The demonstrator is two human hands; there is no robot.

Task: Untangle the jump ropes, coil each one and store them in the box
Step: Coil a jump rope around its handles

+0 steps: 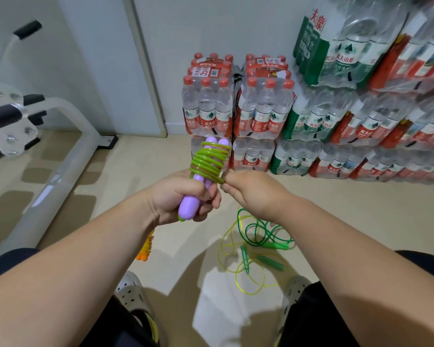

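We're approx. a third in, by our reckoning.

Rope no. 1: both purple handles [189, 206] sit side by side in our left hand [178, 196], fingers curled round their lower half. The lime-green cord [208, 161] is wound round their upper half in tight turns. Our right hand [256, 194], just right of the handles, pinches the tail of that cord btw thumb & fingers, close to the lowest turn. So coil 1 looks almost finished; the tail isn't tucked yet, we judge.

Left to do: below & right of the handles, on the floor [140, 166], a green-handled rope [271, 262] lies loose. Its dark-green cord crosses a thin yellow cord [236, 271] in several spots, prob. a 2nd rope tangled w/ it, tho we can't trace the ends. Below-left of the handles an orange thing [145, 249] peeks out from behind our left forearm. It's poss. another rope, but mostly hidden.

The box isn't in view, so nothing is stored as far as we can see. Beyond the handles, water-bottle packs [261, 108] stand stacked by the wall.
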